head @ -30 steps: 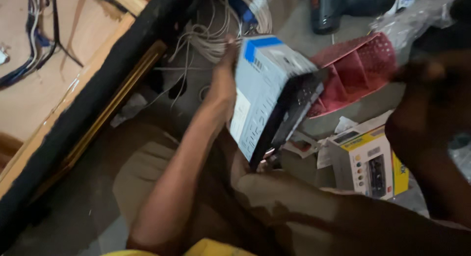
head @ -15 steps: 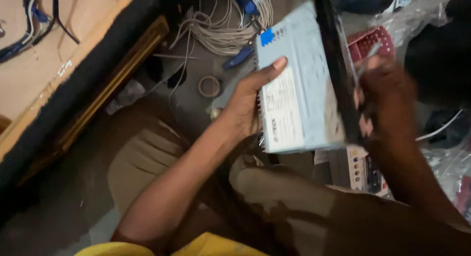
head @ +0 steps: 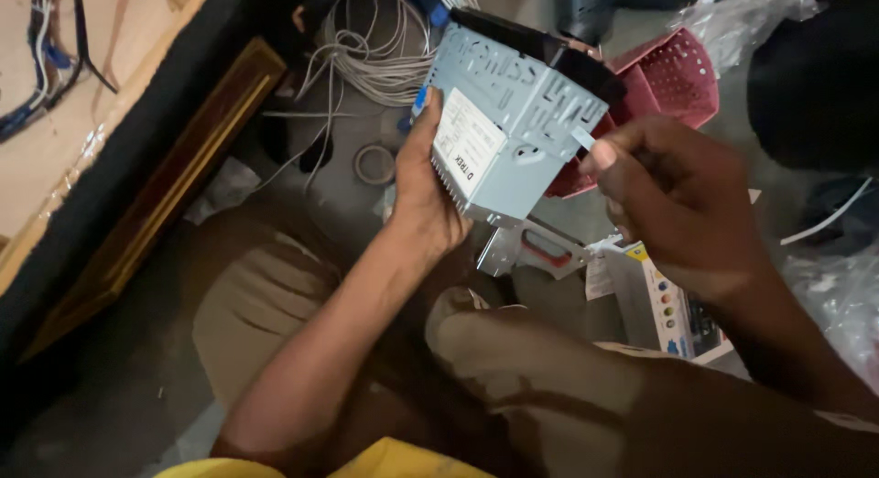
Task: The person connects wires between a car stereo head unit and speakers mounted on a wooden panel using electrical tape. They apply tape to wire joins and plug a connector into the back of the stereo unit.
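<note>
My left hand [head: 426,199] grips a grey metal car stereo unit [head: 513,121] from its left side, thumb up along the labelled face, holding it above my lap. The unit's black front panel faces away, up and to the right. My right hand [head: 673,199] is at the unit's right side, thumb and finger pinched on a small pale strip [head: 582,138] that meets the metal casing. A bare metal bracket [head: 531,244] lies just below the unit.
A red plastic basket [head: 673,75] sits behind the unit. Coiled white wires [head: 375,61] and a tape roll [head: 374,164] lie on the floor. A printed cardboard box [head: 668,304] is by my right knee. A wooden bench edge [head: 146,203] runs along the left.
The stereo unit has turned and tilted in my left hand, its black front now pointing further away. My right hand has shifted down its side and pinches the small strip.
</note>
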